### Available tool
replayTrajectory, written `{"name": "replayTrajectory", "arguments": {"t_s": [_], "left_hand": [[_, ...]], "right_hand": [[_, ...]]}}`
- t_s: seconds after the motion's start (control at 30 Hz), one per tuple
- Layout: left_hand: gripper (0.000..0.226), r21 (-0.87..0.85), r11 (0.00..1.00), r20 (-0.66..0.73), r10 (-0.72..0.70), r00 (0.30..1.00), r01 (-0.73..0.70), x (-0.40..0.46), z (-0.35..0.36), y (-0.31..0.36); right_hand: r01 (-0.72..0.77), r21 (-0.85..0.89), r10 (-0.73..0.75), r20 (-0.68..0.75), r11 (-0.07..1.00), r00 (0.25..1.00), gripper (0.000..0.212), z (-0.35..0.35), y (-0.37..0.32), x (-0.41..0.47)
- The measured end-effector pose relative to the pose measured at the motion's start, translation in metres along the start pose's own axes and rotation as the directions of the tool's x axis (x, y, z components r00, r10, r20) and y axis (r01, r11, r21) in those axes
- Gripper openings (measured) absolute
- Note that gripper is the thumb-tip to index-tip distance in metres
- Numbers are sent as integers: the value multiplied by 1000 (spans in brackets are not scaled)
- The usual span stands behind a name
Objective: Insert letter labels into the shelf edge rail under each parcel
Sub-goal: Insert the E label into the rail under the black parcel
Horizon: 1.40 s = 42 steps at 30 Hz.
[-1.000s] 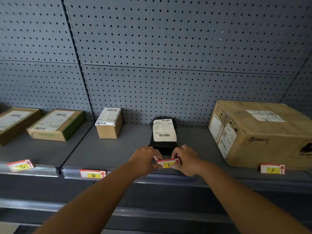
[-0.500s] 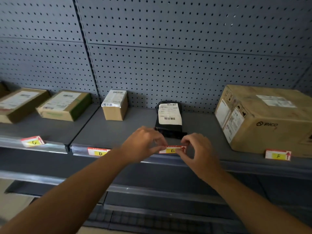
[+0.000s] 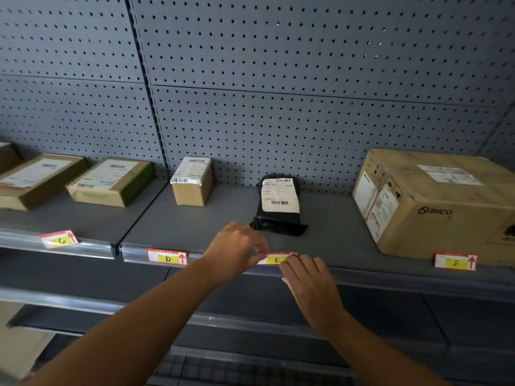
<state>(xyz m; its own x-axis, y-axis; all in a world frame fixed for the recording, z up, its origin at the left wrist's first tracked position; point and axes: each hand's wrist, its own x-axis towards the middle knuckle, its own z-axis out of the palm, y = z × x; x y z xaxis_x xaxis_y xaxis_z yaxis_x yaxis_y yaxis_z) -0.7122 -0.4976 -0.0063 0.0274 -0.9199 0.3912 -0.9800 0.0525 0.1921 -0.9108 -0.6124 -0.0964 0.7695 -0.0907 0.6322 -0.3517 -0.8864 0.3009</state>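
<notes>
right hand [image 3: 309, 285] hovers at the front edge of the grey metal shelf [image 3: 195, 227], fingers spread and relaxed, tips just under the red-and-yellow paper label marked "e" [image 3: 276, 259]. left hand [image 3: 237, 253] pinches that label's left end, which sits at the clear plastic edge rail [image 3: 390, 277] below the black plastic mailer bag [image 3: 278, 215]. risk, as i judge it: if the card isn't tucked fully behind the rail lip, letting go could let it tilt or drop out. along the rail, labels read "d" [image 3: 167, 256], "f" [image 3: 456, 261] and a crooked "c" [image 3: 60, 239]. further back, the big brown cardboard box [image 3: 434, 204] reads "pico".
</notes>
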Motion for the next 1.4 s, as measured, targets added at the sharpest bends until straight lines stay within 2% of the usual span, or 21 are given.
{"name": "replayTrajectory", "arguments": {"t_s": [0.33, 0.57, 0.8, 0.93, 1.07, 1.27, 1.4], "left_hand": [[6, -7, 1000, 2, 23, 1000, -23, -3, 2, 3], [7, 37, 997, 26, 69, 997, -70, -4, 9, 2], [7, 134, 988, -17, 82, 996, -79, -7, 11, 9], [5, 140, 989, -30, 60, 998, -55, -11, 11, 10], [2, 162, 985, -44, 73, 996, -65, -20, 11, 10], [14, 191, 980, -57, 67, 996, -55, -30, 19, 3], [20, 200, 980, -144, 54, 988, -25, -35, 26, 1]], "right_hand": [[-168, 71, 164, 58, 983, 985, 27, 1, -11, -1], [-171, 70, 167, 61, 983, 984, 25, -12, -16, 0], [-222, 139, 223, 13, 965, 975, 43, -21, -6, 5], [-196, 147, 190, 51, 970, 980, 36, -21, -2, 4], [-204, 159, 195, 71, 966, 978, 38, -20, -2, -1], [-233, 154, 216, 117, 960, 969, 46, -23, -10, -2], [-253, 153, 226, 175, 955, 958, 49, -29, -15, 0]]}}
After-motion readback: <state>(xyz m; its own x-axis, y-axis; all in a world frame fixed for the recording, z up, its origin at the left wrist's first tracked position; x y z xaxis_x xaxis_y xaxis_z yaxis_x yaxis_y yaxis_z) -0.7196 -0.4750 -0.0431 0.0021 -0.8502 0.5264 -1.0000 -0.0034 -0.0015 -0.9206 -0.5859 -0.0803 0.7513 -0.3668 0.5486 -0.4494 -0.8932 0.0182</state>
